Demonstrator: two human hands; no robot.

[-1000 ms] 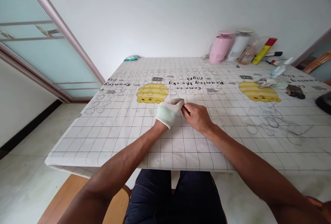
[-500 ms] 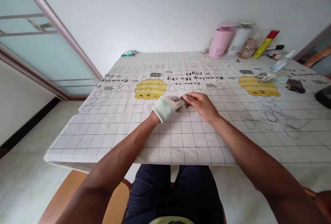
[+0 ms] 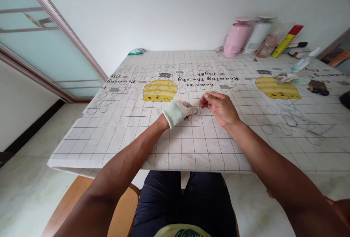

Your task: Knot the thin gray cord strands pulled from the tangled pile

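Note:
My left hand (image 3: pixel 180 111) wears a white glove with a pale green cuff. Its thumb and fingers are pinched together low over the tablecloth, on a thin wire-like loop (image 3: pixel 194 120) that shows just below the fingertips. A little to the right is my right hand (image 3: pixel 219 108), bare, its thumb and fingertips closed together; whatever they hold is too fine to make out. Several similar thin grey loops (image 3: pixel 101 106) lie in rows across the far and left parts of the cloth. To the right spreads a loose tangle of thin dark strands (image 3: pixel 292 120).
A checked tablecloth (image 3: pixel 123 146) covers the table. At the back right stand a pink device (image 3: pixel 236 39), a white device (image 3: pixel 258 36), a yellow-red box (image 3: pixel 287 42) and a clear bottle (image 3: pixel 304 61). A crumpled glove (image 3: pixel 295 77) and dark block (image 3: pixel 318 87) lie nearer.
My right hand has drawn away to the right from my left fingertips, leaving a gap between them. My left hand has stayed nearly in place. The view has shifted slightly.

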